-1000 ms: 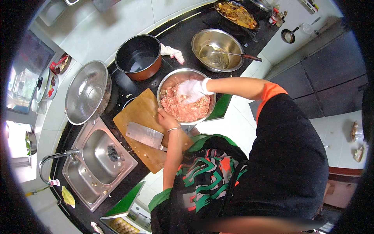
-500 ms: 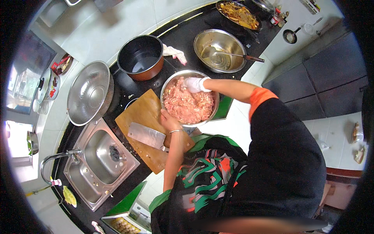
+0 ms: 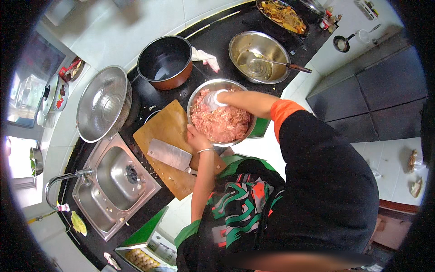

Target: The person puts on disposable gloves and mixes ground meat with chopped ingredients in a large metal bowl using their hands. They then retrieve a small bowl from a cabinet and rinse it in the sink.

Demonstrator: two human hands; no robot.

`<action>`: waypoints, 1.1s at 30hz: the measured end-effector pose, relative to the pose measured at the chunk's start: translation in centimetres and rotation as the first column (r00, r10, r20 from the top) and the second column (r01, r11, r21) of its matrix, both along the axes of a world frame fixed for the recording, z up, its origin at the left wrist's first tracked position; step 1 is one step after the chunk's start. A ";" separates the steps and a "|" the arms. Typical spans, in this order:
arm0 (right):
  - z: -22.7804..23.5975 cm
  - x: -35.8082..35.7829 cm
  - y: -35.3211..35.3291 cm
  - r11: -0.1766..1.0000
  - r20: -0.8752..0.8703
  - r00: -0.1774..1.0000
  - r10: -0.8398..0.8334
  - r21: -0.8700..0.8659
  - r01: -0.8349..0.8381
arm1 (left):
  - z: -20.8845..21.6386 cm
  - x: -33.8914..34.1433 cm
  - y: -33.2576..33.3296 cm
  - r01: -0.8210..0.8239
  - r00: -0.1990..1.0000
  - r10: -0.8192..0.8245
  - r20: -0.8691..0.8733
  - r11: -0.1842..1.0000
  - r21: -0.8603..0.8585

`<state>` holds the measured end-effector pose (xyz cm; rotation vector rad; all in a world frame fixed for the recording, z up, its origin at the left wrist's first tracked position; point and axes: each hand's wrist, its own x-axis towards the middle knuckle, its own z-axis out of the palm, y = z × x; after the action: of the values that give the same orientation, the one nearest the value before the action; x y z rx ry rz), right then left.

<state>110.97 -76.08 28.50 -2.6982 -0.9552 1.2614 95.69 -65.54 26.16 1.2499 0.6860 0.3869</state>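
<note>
A steel bowl [image 3: 252, 130] of pink minced meat [image 3: 222, 121] stands at the counter's front edge. My left hand [image 3: 198, 138] is closed on the near-left part of its rim, with some fingers hidden. In a thin white glove, my right hand [image 3: 216, 99] is pushed into the meat near the far left of the bowl; its fingers are sunk out of sight. Left of the bowl lies a wooden cutting board [image 3: 172, 119], partly under my left forearm. A cleaver [image 3: 169, 155] rests flat on the board beside that wrist.
A brown pot [image 3: 171, 77] and a steel basin [image 3: 272, 45] with a ladle [image 3: 285, 65] stand behind the bowl. Leftward are a large colander [image 3: 102, 104] and a sink [image 3: 118, 170] with its faucet [image 3: 68, 177]. A plate of food [image 3: 283, 17] sits at the far right.
My right hand has moved slightly left and deeper into the meat, with its forearm swung along. My left hand keeps its place on the rim. The whole view has shifted a little.
</note>
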 end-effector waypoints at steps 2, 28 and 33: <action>-1.1 0.2 -0.7 0.999 0.107 0.994 -0.006 0.032 0.002 | 2.4 -0.1 -0.4 0.006 1.000 -0.005 -0.015 0.999 0.036; 8.8 -5.5 -4.5 0.867 -0.362 0.895 -0.259 0.321 0.381 | -0.9 0.0 0.2 0.073 0.997 -0.071 0.017 0.993 -0.093; 5.4 -7.2 -1.6 0.861 0.111 0.915 -0.388 0.398 0.317 | -0.3 -0.3 0.4 0.202 0.979 -0.203 0.004 0.978 -0.059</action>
<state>103.81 -77.67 33.86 -2.5531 -0.5870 0.6845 95.34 -65.12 25.86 1.2506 0.5619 0.1954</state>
